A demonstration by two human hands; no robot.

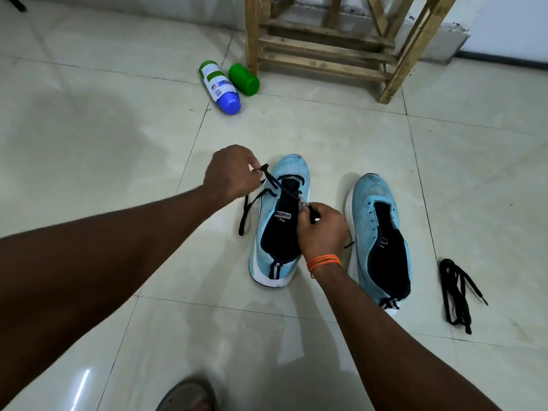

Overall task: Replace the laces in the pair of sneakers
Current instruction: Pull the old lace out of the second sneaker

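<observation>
Forearm [89, 262] nearest; fingers [318, 209] pinch lace [283, 188] over sneaker [267, 229]

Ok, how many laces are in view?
2. One lace in the left sneaker, pinched by left hand and right hand; a bundled lace on the floor right of the other sneaker.

Glossy pale tiled floor [89, 137]; wooden stool [335, 46] against white wall [510, 22]; soft reflections.

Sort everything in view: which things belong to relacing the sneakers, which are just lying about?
Job: light-blue mesh sneaker being laced; black lace pinched by left hand and right hand; laceless light-blue sneaker; loose black lace bundle.
Lying about: white bottle with blue end; green plastic jar; wooden frame.
</observation>
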